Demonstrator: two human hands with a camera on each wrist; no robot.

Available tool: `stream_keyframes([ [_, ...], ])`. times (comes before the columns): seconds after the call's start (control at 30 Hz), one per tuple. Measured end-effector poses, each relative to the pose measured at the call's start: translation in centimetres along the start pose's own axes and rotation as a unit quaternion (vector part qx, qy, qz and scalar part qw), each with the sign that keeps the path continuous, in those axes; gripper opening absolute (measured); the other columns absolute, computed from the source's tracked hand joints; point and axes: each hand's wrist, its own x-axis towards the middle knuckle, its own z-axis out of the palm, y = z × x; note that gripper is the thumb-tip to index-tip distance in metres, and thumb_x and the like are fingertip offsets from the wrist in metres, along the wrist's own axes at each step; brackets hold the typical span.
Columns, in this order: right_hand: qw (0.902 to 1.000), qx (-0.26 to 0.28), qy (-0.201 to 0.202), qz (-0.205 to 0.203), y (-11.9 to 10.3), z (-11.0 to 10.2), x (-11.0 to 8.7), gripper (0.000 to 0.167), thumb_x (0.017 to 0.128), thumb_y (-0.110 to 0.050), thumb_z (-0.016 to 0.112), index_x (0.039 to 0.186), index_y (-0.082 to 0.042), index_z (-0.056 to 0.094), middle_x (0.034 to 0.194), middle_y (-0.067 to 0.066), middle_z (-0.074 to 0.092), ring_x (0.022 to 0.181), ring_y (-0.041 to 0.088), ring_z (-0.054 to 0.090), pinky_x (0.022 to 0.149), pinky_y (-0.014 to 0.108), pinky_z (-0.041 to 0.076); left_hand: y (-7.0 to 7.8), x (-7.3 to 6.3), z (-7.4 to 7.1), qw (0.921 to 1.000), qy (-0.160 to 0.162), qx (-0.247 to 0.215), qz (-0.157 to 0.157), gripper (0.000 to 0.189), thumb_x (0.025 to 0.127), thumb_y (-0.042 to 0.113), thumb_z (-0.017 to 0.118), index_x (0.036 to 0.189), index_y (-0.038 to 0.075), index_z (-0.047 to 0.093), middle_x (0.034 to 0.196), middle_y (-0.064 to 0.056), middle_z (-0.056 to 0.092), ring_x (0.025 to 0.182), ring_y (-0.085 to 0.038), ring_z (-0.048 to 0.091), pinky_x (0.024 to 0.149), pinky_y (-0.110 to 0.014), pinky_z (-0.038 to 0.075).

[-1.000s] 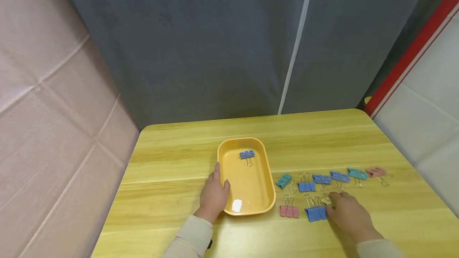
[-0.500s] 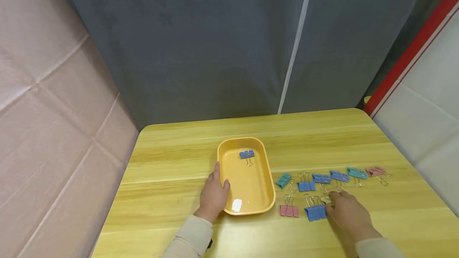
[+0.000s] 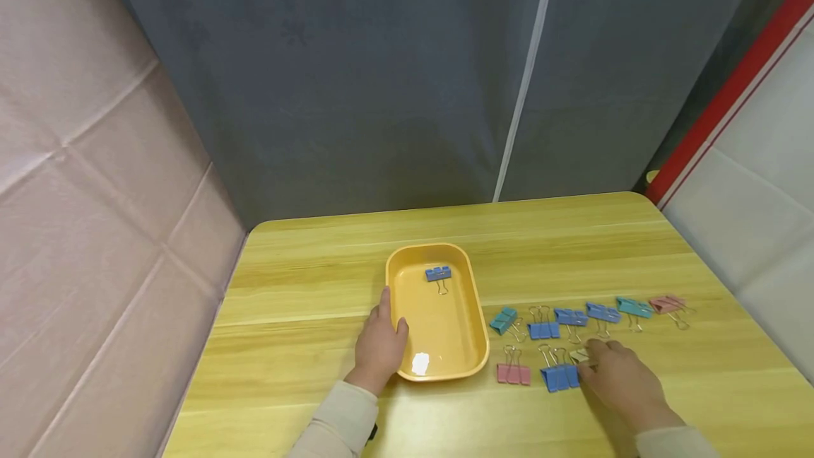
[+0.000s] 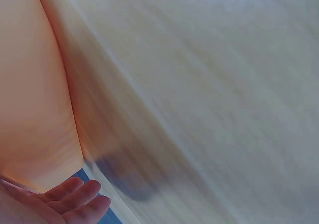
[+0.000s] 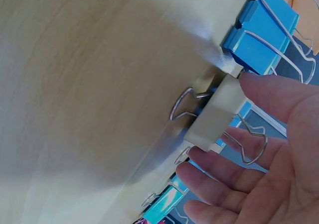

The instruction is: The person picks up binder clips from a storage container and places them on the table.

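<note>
My left hand [image 3: 379, 347] holds the left side of a yellow tray [image 3: 479, 302], thumb over the rim. A blue binder clip [image 3: 438, 274] lies inside. In the left wrist view, the fingers [image 4: 84, 206] show below the tray's wall [image 4: 37, 94]. At the right, my right hand [image 3: 626, 382] pinches a cream binder clip [image 5: 217, 113] by its two ends, between thumb and fingertips, close over the table. Its wire handles stick out on both sides. A large blue binder clip [image 3: 560, 377] lies right beside the thumb; the hand partly hides the cream clip in the head view.
A pink clip [image 3: 513, 374] lies between tray and large blue clip. Behind them runs a row of clips: teal [image 3: 504, 321], several blue ones [image 3: 543, 331], another teal [image 3: 634, 307] and a pink one [image 3: 668, 304]. A grey curtain [image 3: 356, 90] hangs beyond the wooden table [image 3: 305, 281].
</note>
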Motion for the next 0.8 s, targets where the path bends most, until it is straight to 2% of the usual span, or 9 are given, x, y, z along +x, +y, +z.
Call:
stream_keyframes([
  [0.23,0.9997,0.009,0.021,-0.006,0.1,-0.4,-0.2,0.049,0.09,-0.028,0.063,0.124,0.007,0.056,0.119,0.036,0.054,0.105,0.057,0.051,0.077,0.066,0.049,-0.1,0.0,0.1,1.0,0.003,-0.001,0.002,0.066,0.097,0.028,0.053,0.153,0.008,0.024,0.135,-0.025,0.051,0.115,-0.042,0.055,0.088,-0.054,0.051],
  [0.37,0.9993,0.011,0.035,-0.002,-0.2,-1.2,-0.2,0.054,0.091,-0.028,0.063,0.129,0.008,0.051,0.123,0.039,0.05,0.108,0.059,0.048,0.077,0.067,0.048,-0.1,0.1,0.1,1.0,0.002,-0.003,0.0,0.066,0.097,0.029,0.053,0.153,0.009,0.023,0.135,-0.025,0.051,0.116,-0.042,0.055,0.088,-0.055,0.051],
  [0.57,0.9972,0.015,0.073,-0.005,-1.5,-2.6,-0.1,0.055,0.092,-0.027,0.062,0.132,0.008,0.049,0.127,0.04,0.047,0.112,0.06,0.045,0.078,0.069,0.047,-0.1,0.0,0.1,1.0,-0.003,-0.003,-0.003,0.066,0.098,0.029,0.052,0.153,0.01,0.022,0.136,-0.025,0.05,0.116,-0.042,0.055,0.087,-0.055,0.051],
  [0.8,0.9948,0.024,0.096,-0.024,-3.7,-3.7,0.2,0.055,0.087,-0.023,0.068,0.13,0.008,0.052,0.127,0.037,0.049,0.114,0.056,0.046,0.083,0.067,0.047,0.0,-0.1,-0.1,1.0,-0.002,-0.004,-0.001,0.065,0.097,0.028,0.053,0.153,0.01,0.024,0.135,-0.025,0.051,0.114,-0.042,0.056,0.085,-0.054,0.052],
])
